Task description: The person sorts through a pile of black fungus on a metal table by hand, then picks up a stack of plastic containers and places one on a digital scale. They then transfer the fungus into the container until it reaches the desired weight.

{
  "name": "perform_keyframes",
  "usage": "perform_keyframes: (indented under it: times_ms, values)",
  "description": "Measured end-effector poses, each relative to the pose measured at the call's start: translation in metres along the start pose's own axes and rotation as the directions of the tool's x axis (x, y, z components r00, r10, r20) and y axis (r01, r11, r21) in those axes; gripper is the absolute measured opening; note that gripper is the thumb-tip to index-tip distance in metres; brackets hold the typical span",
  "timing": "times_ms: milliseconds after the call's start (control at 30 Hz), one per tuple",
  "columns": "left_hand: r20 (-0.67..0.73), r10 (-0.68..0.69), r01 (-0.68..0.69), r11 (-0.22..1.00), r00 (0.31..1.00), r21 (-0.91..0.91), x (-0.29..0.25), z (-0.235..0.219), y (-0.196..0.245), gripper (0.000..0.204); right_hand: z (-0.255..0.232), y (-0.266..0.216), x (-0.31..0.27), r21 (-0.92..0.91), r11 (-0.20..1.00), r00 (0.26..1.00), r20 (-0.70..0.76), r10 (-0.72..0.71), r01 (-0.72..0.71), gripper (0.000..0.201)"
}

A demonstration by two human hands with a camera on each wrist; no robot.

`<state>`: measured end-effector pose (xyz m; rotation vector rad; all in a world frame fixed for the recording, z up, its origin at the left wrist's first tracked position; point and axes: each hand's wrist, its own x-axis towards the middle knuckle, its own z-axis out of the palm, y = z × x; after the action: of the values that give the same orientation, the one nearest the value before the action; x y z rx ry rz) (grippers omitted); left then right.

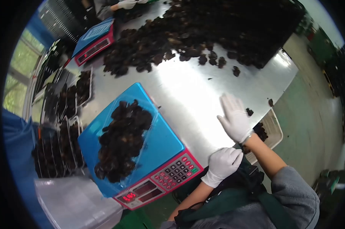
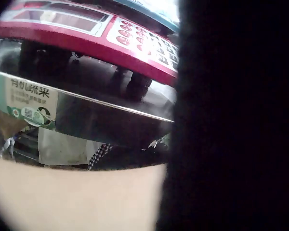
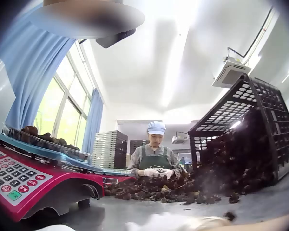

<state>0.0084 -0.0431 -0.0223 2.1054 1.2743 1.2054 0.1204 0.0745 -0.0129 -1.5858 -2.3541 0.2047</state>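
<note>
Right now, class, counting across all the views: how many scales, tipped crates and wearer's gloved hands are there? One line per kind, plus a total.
Scales: 2 (near scale, far scale)
Tipped crate: 1
Gloved hands: 2 (left hand, right hand)
Total: 5

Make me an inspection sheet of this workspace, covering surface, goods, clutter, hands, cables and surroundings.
Surface: shiny metal table.
Job's things: blue-topped digital scale reading 0.165, bearing a clear plastic tray of dark pieces, probably dried mushrooms; a similar heap lies beyond.
Clutter: stray clump near the right hand; white basket beside the table.
Hands: right hand flat, fingers extended; left hand curled, nothing seen in it.
Cables: nothing seen on the table.
Surroundings: blue curtain, tipped black crate, capped person opposite.
</note>
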Motion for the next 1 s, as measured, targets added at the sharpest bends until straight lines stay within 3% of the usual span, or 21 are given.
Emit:
perform_keyframes:
  times_ms: [133, 200, 300, 333, 400, 467, 500, 600, 667, 700, 733, 767, 800, 833, 867, 933, 1000]
  values:
    - [-0.023, 0.004, -0.004, 1.0, 1.0, 0.011, 0.001, 0.001, -0.002, 0.006, -0.011, 0.107, -0.036, -0.109, 0.937, 0.909, -0.3, 0.288, -0.333, 0.055]
    - [-0.003, -0.006, 0.006, 1.0, 1.0, 0.022, 0.002, 0.002, -0.002, 0.006, -0.02, 0.135, -0.044, -0.033, 0.913, 0.849, -0.383, 0.364, -0.407, 0.048]
    - [0.017, -0.03, 0.029, 0.999, 0.999, 0.041, 0.004, 0.003, 0.001, 0.005, -0.037, 0.098, -0.007, 0.168, 0.978, 0.905, -0.383, 0.184, -0.127, 0.044]
    - [0.026, -0.04, 0.039, 0.998, 0.999, 0.044, 0.004, 0.003, 0.002, 0.004, -0.044, 0.072, 0.012, 0.314, 0.947, 0.957, -0.252, 0.145, -0.061, 0.041]
    - [0.045, -0.04, 0.037, 0.997, 0.998, 0.075, 0.006, 0.002, 0.002, 0.004, -0.002, 0.049, 0.042, 0.268, 0.952, 0.978, -0.18, -0.103, 0.15, 0.053]
    - [0.05, -0.041, 0.036, 0.995, 0.998, 0.098, 0.006, 0.002, 0.004, 0.004, 0.021, 0.015, 0.076, 0.299, 0.901, 0.949, -0.098, -0.3, 0.315, 0.056]
    - [0.045, -0.039, 0.034, 0.994, 0.998, 0.106, 0.006, 0.003, 0.003, 0.004, 0.026, -0.002, 0.094, 0.156, 0.922, 0.933, 0.002, -0.36, 0.356, 0.065]
    - [0.046, -0.046, 0.04, 0.993, 0.998, 0.115, 0.005, 0.003, 0.002, 0.004, 0.042, -0.009, 0.128, 0.091, 0.962, 0.965, 0.017, -0.261, 0.258, 0.07]
    - [0.052, -0.053, 0.047, 0.992, 0.997, 0.116, 0.004, 0.004, 0.004, 0.004, 0.024, 0.01, 0.131, 0.12, 0.992, 0.999, -0.035, 0.036, -0.032, 0.072]
    - [0.059, -0.051, 0.044, 0.992, 0.997, 0.122, 0.005, 0.003, 0.004, 0.004, 0.002, 0.024, 0.128, 0.211, 0.957, 0.978, 0.102, 0.183, -0.201, 0.073]
    - [0.063, -0.048, 0.04, 0.991, 0.997, 0.127, 0.006, 0.002, 0.003, 0.004, 0.017, 0.056, 0.117, 0.063, 0.993, 0.984, -0.144, 0.104, -0.096, 0.074]
    - [0.073, -0.046, 0.036, 0.991, 0.996, 0.129, 0.006, 0.001, 0.003, 0.004, -0.005, 0.067, 0.1, 0.023, 0.976, 0.97, -0.108, 0.219, -0.217, 0.073]
    - [0.083, -0.046, 0.035, 0.991, 0.995, 0.129, 0.005, 0.001, 0.003, 0.004, 0.007, 0.103, 0.08, -0.09, 0.955, 0.947, -0.184, 0.264, -0.283, 0.067]
    - [0.093, -0.045, 0.033, 0.991, 0.995, 0.13, 0.005, 0.001, 0.003, 0.004, -0.022, 0.113, 0.06, -0.082, 0.915, 0.919, -0.068, 0.389, -0.394, 0.069]
    - [0.096, -0.04, 0.028, 0.993, 0.995, 0.118, 0.005, 0.001, 0.002, 0.005, -0.012, 0.149, 0.039, -0.158, 0.874, 0.884, -0.178, 0.433, -0.46, 0.068]
    - [0.102, -0.027, 0.017, 0.995, 0.994, 0.099, 0.004, 0.002, 0.0, 0.005, -0.038, 0.173, 0.006, -0.184, 0.731, 0.753, -0.183, 0.632, -0.658, 0.065]
    - [0.106, -0.024, 0.014, 0.996, 0.994, 0.088, 0.003, 0.002, -0.002, 0.006, -0.038, 0.196, -0.016, -0.285, 0.633, 0.689, -0.41, 0.598, -0.719, 0.062]
